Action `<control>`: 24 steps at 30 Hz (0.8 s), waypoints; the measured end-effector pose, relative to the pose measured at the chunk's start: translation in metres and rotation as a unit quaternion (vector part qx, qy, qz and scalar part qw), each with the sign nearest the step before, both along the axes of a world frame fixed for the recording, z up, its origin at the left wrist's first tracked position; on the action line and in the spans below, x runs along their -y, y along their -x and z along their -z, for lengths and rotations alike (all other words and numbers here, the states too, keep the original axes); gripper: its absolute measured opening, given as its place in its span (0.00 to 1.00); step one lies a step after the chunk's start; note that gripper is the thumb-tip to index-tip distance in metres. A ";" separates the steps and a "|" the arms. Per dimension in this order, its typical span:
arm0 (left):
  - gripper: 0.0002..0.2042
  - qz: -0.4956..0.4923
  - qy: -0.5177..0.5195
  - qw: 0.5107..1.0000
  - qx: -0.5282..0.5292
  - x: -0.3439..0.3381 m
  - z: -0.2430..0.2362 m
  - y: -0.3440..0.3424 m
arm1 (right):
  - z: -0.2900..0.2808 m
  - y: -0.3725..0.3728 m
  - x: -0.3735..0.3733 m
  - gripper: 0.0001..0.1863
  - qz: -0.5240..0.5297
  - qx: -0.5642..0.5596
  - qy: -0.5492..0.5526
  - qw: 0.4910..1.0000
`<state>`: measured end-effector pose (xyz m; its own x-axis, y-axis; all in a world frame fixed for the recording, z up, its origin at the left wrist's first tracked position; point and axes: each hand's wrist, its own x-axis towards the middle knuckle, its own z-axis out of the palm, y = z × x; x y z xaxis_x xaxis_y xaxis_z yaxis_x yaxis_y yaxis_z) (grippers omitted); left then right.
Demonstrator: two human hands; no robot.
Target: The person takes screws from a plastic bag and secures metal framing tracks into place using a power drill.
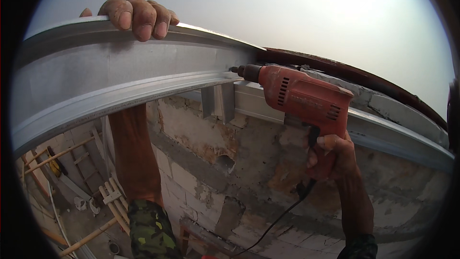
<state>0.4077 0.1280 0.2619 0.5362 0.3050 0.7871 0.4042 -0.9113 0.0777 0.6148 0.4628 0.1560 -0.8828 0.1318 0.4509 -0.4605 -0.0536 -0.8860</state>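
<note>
My left hand (136, 14) curls over the top edge of a long grey metal channel (120, 74) that runs across the upper left, my forearm passing behind it. My right hand (333, 156) grips the handle of a red corded power drill (299, 96). The drill points left, and its tip touches the channel's right end near a small metal bracket (218, 100). A black cord hangs down from the drill's handle.
A second metal channel (383, 132) continues right along the top of a rough block wall (249, 177) with patchy plaster. Far below at the lower left lie wooden poles, a ladder (112, 201) and scattered debris. Hazy sky fills the upper part.
</note>
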 end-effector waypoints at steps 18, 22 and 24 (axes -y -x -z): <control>0.23 -0.073 -0.096 0.992 0.025 0.000 0.010 -0.005 | 0.016 0.004 0.001 0.26 0.031 -0.005 0.004 1.000; 0.23 -0.067 -0.126 0.989 0.028 -0.002 0.027 -0.001 | 0.017 0.000 0.007 0.25 0.076 -0.036 -0.046 0.995; 0.23 -0.067 -0.144 0.987 0.033 0.001 0.036 0.001 | 0.016 -0.002 0.011 0.25 0.066 -0.034 -0.044 0.996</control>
<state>0.4070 0.1268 0.2263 0.4507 0.1287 0.8834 0.5256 -0.8381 -0.1460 0.6170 0.4517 0.1401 -0.8276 0.2023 0.5237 -0.5173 0.0878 -0.8513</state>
